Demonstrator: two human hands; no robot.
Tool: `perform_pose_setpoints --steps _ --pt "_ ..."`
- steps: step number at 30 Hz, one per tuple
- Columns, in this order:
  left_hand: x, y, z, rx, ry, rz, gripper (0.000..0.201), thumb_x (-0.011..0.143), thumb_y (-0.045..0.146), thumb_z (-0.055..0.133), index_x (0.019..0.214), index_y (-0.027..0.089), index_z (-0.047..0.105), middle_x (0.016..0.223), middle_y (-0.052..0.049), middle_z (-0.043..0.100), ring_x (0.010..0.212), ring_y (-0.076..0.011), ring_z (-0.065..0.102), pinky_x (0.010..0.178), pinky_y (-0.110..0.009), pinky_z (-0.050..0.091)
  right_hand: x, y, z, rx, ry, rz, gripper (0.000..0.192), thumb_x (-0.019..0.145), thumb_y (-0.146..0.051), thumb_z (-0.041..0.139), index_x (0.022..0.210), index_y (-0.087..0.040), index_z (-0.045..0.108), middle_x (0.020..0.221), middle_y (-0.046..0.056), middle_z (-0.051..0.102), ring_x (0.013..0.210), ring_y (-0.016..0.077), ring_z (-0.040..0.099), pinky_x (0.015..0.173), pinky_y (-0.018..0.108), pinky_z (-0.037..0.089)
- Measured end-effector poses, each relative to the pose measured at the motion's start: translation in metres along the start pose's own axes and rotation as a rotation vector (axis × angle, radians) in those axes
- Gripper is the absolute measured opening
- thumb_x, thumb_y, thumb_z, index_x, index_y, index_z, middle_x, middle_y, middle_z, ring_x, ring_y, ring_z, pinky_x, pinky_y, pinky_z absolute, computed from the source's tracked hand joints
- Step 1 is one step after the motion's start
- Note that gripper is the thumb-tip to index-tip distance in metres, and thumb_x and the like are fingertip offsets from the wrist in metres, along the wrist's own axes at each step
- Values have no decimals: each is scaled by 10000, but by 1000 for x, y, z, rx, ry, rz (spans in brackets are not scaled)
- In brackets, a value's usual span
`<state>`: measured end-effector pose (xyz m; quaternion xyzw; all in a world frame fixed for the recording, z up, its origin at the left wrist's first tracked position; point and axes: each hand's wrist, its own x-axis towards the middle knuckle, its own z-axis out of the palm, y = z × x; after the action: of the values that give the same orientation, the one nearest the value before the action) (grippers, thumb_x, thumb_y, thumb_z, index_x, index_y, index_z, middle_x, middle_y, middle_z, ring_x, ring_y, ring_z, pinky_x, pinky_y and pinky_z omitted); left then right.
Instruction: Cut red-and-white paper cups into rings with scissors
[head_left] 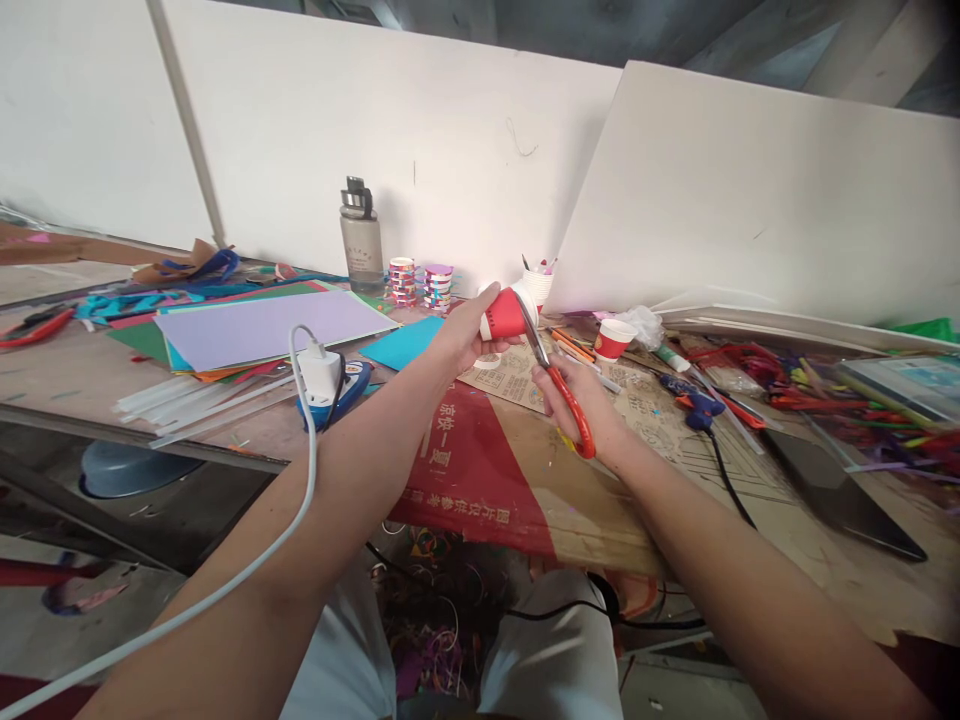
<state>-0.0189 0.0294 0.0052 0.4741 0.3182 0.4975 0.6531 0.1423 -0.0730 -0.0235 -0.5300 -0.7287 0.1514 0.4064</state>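
Note:
My left hand (474, 325) is wrapped round a red and white paper cup (504, 316), holding it tipped on its side above the table. Red-handled scissors (574, 408) are in my right hand (581, 395), fingers closed on the handles. Their metal blades reach up to the cup's rim and touch or overlap it; whether they have cut into it I cannot tell. Behind the held cup stands a stack of white cups (538, 284) with pens in it. Another red and white paper cup (613, 340) stands upright to the right of my right hand.
Left lie coloured paper sheets (277, 325), clear glue sticks (176, 400) and a power strip (337, 390) with a white cable crossing my left arm. A water bottle (361, 240) stands at the back. Right are a blue glue gun (697, 405), a dark tablet (840, 490) and coloured strips.

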Motion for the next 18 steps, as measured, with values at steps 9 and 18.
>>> perform_pose_setpoints --steps 9,18 --pt "-8 -2 5 44 -40 91 512 801 623 717 1010 161 649 738 -62 729 606 -157 703 492 -199 505 1 7 1 31 -9 27 373 940 -539 545 731 -258 414 572 -28 493 476 131 419 459 283 344" --pt "-7 -3 6 34 -39 121 491 815 617 707 969 156 636 731 -57 716 601 -156 694 505 -213 523 0 1 2 23 7 30 370 962 -512 491 710 -251 419 559 -21 484 487 135 426 477 288 352"
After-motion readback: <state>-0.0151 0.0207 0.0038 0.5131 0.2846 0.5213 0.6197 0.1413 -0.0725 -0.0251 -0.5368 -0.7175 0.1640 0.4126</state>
